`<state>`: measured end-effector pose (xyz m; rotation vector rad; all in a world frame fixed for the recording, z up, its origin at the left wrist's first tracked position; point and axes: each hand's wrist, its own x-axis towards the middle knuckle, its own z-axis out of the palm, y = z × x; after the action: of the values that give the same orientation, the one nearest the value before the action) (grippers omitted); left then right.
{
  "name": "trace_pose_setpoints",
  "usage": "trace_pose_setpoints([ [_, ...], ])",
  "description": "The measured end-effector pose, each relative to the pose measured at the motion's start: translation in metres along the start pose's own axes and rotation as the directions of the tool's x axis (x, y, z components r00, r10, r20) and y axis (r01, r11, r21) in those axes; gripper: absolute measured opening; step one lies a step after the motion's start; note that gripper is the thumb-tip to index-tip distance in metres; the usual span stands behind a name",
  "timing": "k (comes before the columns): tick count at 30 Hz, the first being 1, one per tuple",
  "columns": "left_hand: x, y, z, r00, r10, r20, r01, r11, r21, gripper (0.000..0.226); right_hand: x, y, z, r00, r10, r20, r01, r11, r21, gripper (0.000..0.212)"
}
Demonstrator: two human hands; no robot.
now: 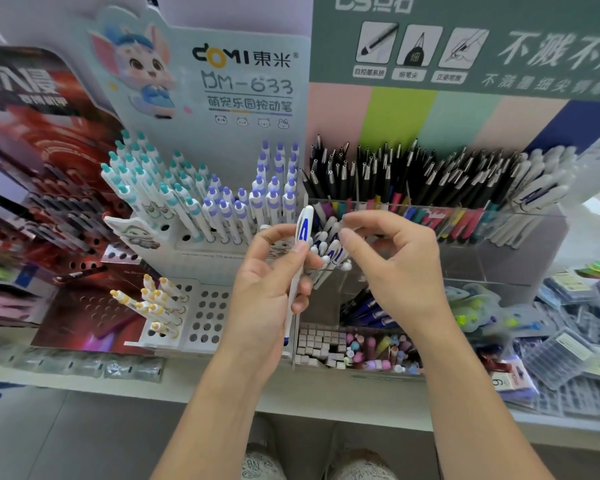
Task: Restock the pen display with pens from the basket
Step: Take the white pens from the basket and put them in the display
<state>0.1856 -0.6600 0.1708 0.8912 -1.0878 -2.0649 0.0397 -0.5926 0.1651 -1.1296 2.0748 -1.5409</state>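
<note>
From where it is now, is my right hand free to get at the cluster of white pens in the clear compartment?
Probably yes. The right hand hovers just beside the white pens with nothing in its fingers and nothing between them. The left hand holds one pen alongside, not across the way.

You are looking down at small white boxes (pixel 317 342) sitting in a compartment beside pastel erasers (pixel 378 348). Clear plastic packets (pixel 561 344) are lying to your right.
</note>
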Motion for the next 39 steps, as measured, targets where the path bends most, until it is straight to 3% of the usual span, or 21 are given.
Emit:
trace_pose_setpoints([
  [4, -0.001, 0.000, 0.005, 0.999, 0.025, 0.044, -0.029, 0.997, 0.076, 0.023, 0.002, -0.024, -0.013, 0.988, 0.094, 0.120, -0.133, 0.920, 0.368, 0.020],
  [8, -0.002, -0.003, 0.009, 0.997, 0.054, 0.056, -0.062, 0.986, 0.156, 0.019, 0.001, -0.020, -0.012, 0.986, 0.072, 0.152, -0.123, 0.925, 0.360, 0.011],
  [12, -0.003, -0.005, 0.005, 0.997, 0.063, 0.050, -0.074, 0.964, 0.256, 0.023, -0.002, -0.011, -0.013, 0.963, 0.098, 0.249, -0.194, 0.896, 0.399, 0.016],
  [14, -0.003, -0.004, 0.004, 0.996, 0.075, 0.037, -0.082, 0.964, 0.254, 0.027, -0.003, -0.013, -0.016, 0.983, 0.101, 0.151, -0.158, 0.887, 0.435, 0.013],
  [17, 0.000, 0.003, 0.000, 0.991, 0.111, -0.073, -0.099, 0.984, 0.150, 0.029, 0.002, -0.024, -0.028, 0.970, 0.042, -0.240, 0.087, 0.861, 0.501, 0.010],
  [19, 0.002, 0.009, -0.004, 0.980, 0.116, -0.159, -0.108, 0.992, 0.061, 0.023, 0.008, -0.031, -0.034, 0.898, -0.063, -0.435, 0.256, 0.880, 0.401, 0.010],
  [21, 0.002, 0.012, -0.008, 0.971, 0.106, -0.214, -0.108, 0.994, 0.003, 0.019, 0.011, -0.034, -0.028, 0.870, -0.159, -0.466, 0.314, 0.908, 0.276, 0.012],
  [24, 0.000, 0.012, -0.009, 0.971, 0.081, -0.224, -0.081, 0.997, 0.008, 0.019, 0.011, -0.029, -0.007, 0.905, -0.239, -0.352, 0.309, 0.938, 0.155, 0.013],
  [30, -0.003, 0.011, -0.016, 0.981, 0.041, -0.188, -0.033, 0.998, 0.050, 0.017, 0.019, -0.008, 0.020, 0.974, -0.203, -0.105, 0.189, 0.973, -0.129, 0.011],
  [36, -0.001, 0.012, -0.019, 0.989, -0.007, -0.146, 0.016, 0.998, 0.060, 0.015, 0.025, 0.005, 0.036, 0.978, -0.209, -0.014, 0.177, 0.858, -0.481, 0.009],
  [39, 0.003, 0.010, -0.017, 0.995, -0.030, -0.092, 0.037, 0.996, 0.075, 0.016, 0.019, 0.002, 0.035, 0.976, -0.216, 0.029, 0.197, 0.817, -0.542, 0.018],
])
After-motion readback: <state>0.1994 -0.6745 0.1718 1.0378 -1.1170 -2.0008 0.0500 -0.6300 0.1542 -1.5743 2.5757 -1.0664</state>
